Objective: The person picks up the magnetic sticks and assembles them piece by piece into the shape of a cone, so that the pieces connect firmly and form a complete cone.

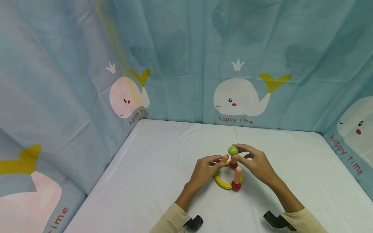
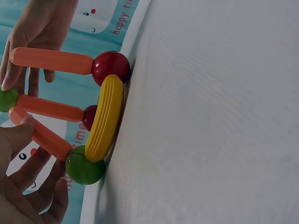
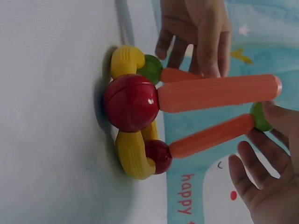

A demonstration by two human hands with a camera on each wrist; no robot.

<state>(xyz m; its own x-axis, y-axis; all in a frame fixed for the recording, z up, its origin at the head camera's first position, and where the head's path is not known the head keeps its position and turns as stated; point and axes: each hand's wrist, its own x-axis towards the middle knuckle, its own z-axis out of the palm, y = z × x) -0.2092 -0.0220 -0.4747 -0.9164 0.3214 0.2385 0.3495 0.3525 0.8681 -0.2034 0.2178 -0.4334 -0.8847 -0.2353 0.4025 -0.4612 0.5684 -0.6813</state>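
A ring of yellow curved pieces (image 1: 223, 183) and balls lies on the white table, with orange rods standing up from it. My left hand (image 1: 203, 170) pinches the leaning left rod (image 2: 46, 135), whose foot meets a green ball (image 2: 84, 167). At the far rod's top (image 3: 212, 135), my right hand (image 1: 259, 164) holds another green ball (image 1: 233, 150) between thumb and fingers. This rod rises from a red ball (image 3: 159, 156). The front rod (image 1: 238, 175) stands untouched on its own red ball (image 1: 236, 185).
White cloth (image 1: 157, 168) covers the table. Blue curtains (image 1: 180, 58) printed with whales rise behind it and on both sides. Black wrist straps (image 1: 194, 223) sit at both beige sleeves (image 1: 172, 219).
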